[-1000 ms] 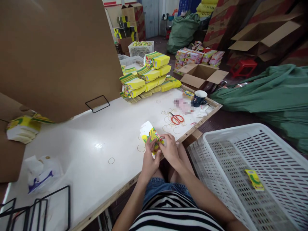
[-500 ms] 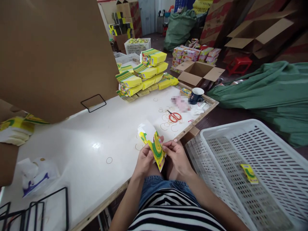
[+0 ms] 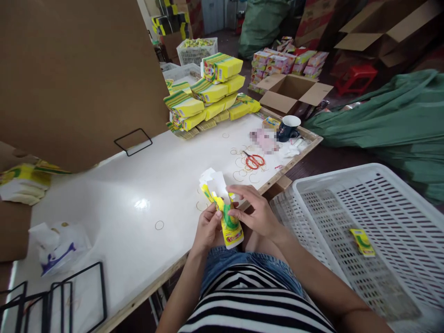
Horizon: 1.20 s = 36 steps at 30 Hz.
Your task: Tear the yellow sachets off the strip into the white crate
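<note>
Above my lap is a small yellow and green folding carton [image 3: 231,230] with its white flaps standing up at the top. It has a squared, opened-out shape. My left hand [image 3: 208,227] pinches its left side between thumb and fingers. My right hand [image 3: 255,210] is closed around the right side, thumb on the printed front and forefinger at the upper flap. A similar yellow carton [image 3: 362,243] lies inside the white plastic basket [image 3: 391,173] to my right. Stacked flat yellow cartons [image 3: 211,97] stand at the far end of the white table [image 3: 121,231].
Red-handled scissors [image 3: 255,161] lie among several rubber bands near a dark mug [image 3: 288,128]. A tall cardboard sheet [image 3: 83,83] rises along the left. Black wire frames [image 3: 103,291] and a tissue pack [image 3: 58,249] are at near left. An open cardboard box [image 3: 291,92] sits beyond the table.
The carton has gone from flattened to squared open. My right hand has moved up from its lower side to the top flaps. The view has tilted down slightly.
</note>
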Available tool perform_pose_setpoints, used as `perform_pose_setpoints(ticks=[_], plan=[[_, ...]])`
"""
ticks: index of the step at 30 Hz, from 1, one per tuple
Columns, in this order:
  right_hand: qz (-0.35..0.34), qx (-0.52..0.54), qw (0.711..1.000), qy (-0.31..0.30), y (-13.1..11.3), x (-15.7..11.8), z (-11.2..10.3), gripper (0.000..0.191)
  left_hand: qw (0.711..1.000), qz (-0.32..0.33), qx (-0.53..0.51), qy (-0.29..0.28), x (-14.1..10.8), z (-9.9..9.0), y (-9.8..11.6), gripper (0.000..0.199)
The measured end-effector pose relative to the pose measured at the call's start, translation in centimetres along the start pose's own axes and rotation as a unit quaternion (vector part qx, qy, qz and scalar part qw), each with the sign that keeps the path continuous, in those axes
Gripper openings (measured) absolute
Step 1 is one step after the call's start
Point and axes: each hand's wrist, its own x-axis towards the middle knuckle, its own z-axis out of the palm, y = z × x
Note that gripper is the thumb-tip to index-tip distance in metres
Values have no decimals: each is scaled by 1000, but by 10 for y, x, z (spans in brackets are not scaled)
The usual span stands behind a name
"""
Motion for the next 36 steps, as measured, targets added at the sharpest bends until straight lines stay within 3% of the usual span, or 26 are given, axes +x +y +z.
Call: perform_pose_setpoints(ticks=[2, 6, 10, 12, 14, 17, 21, 24, 27, 30, 32, 33, 36], plan=[[49, 14, 998, 27, 4, -1, 5, 48, 1000, -2, 21, 11, -1, -2, 1, 49], [143, 30, 989, 28, 6, -5, 17, 22, 994, 16, 90, 58, -2, -1, 1, 47], [174, 13, 982, 75, 8, -5, 23, 20, 983, 40, 170, 60, -2, 6, 2, 41], [185, 27, 978, 96, 11, -6, 23, 19, 977, 53, 195, 65, -2, 9, 5, 50], [179, 79, 977, 88, 15, -8, 21, 24, 975, 68, 201, 67, -4, 10, 8, 61], [146, 175, 974, 16, 20, -10, 14, 40, 979, 75, 187, 29, -9, 7, 15, 66], [134, 233, 960, -86, 25, -7, -2, 31, 984, 33, 166, -51, -14, 3, 25, 56], [127, 186, 967, -123, 25, -3, -13, 22, 985, -8, 148, -84, -15, 3, 27, 45], [119, 106, 980, -120, 25, -1, -17, 29, 988, -19, 129, -84, -14, 6, 22, 45], [121, 109, 984, -66, 26, -1, -15, 24, 992, -11, 113, -61, -12, 9, 17, 68], [130, 137, 981, -45, 27, -1, -12, 39, 992, -15, 115, -57, -11, 9, 16, 79], [126, 146, 980, -45, 28, -1, -12, 44, 991, -19, 123, -58, -11, 9, 15, 76], [74, 139, 986, -47, 28, 1, -18, 34, 985, -8, 165, -43, -9, 7, 14, 55]])
